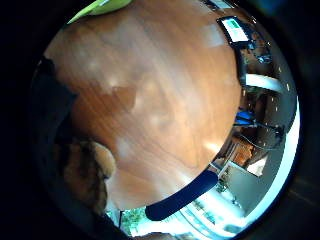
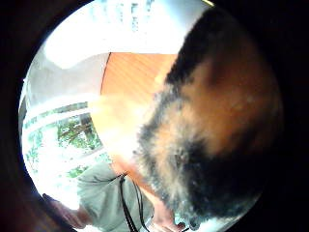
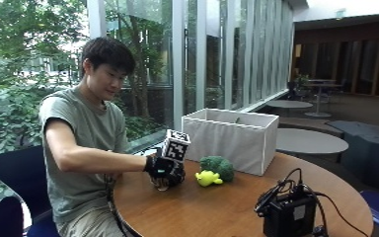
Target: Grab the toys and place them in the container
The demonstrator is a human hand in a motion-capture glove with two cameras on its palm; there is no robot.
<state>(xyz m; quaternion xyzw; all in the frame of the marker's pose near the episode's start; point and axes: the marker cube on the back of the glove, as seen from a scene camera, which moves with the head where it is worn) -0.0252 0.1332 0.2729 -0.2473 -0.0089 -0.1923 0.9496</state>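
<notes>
Gloved right hand (image 3: 164, 170) holding a furry toy (image 3: 163, 184) just above the round wooden table (image 3: 209, 212).

Nearest the camera, a black box with cables (image 3: 288, 212) stands on the table. Beyond it, the right hand is curled over the furry toy, a brown-and-black plush that fills much of the thumb-side palm view (image 2: 212, 121) and shows beside the palm in the other (image 1: 85, 175). Just beside the hand lie a yellow-green toy (image 3: 208, 178) and a green broccoli-like toy (image 3: 217, 167), touching each other. Behind them, close to the broccoli-like toy, stands the white fabric container (image 3: 232, 138), open at the top, near the table's far edge. The bare hand is hidden.
</notes>
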